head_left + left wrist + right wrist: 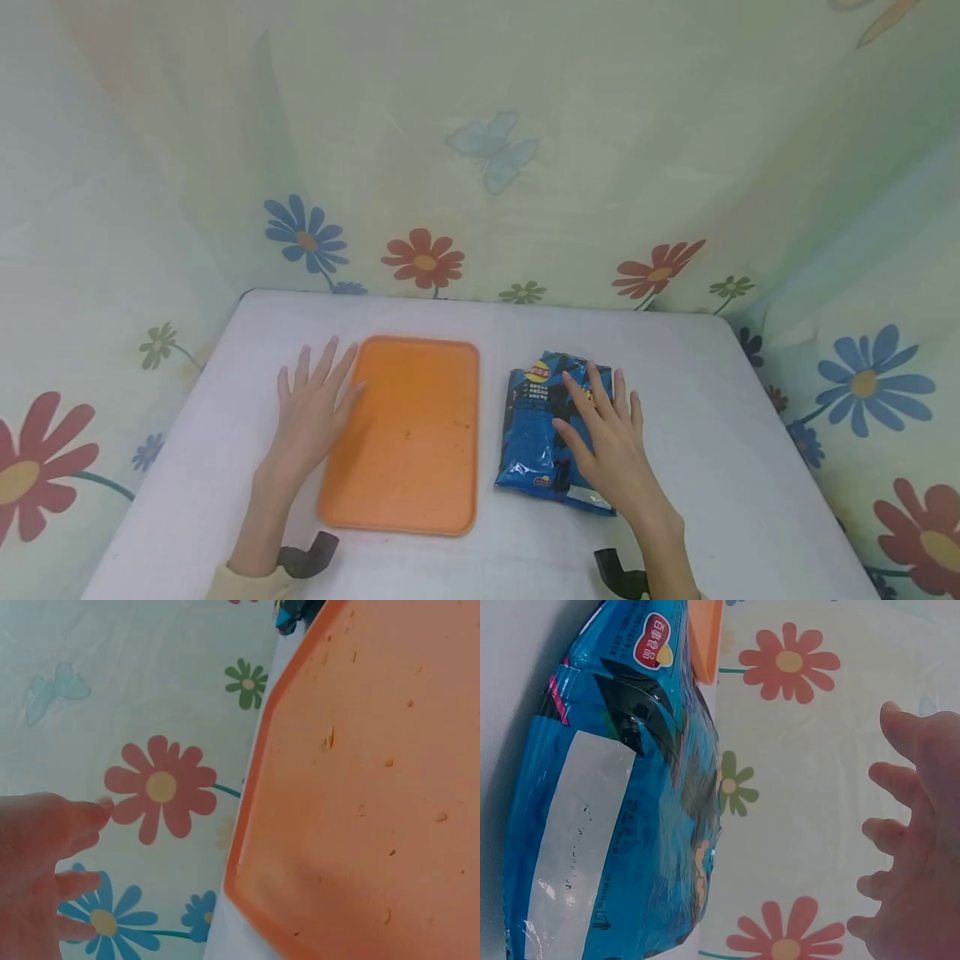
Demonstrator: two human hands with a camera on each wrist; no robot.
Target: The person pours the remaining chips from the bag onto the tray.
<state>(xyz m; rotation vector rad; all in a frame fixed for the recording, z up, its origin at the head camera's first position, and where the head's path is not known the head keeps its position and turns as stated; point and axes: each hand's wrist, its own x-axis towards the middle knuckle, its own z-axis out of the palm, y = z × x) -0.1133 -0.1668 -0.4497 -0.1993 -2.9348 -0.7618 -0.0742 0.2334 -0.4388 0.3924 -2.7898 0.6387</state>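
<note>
An orange tray (412, 433) lies flat on the white table (712, 433), speckled with small crumbs. My left hand (313, 408) lies open just left of it, fingers spread and straight, thumb at the tray's left rim. In the left wrist view the left hand (37, 855) stays apart from the tray (375, 787). A blue crisp bag (532, 417) lies to the right of the tray. My right hand (603, 433) is spread open over the bag's right half. The right wrist view shows the right hand (915, 847) clear of the bag (615, 795), with a gap between them.
A pale cloth with printed flowers and butterflies (491, 154) walls in the table at the back and both sides. Black wrist straps (307, 554) show near the table's front edge. A corner of the tray (705, 637) shows behind the bag.
</note>
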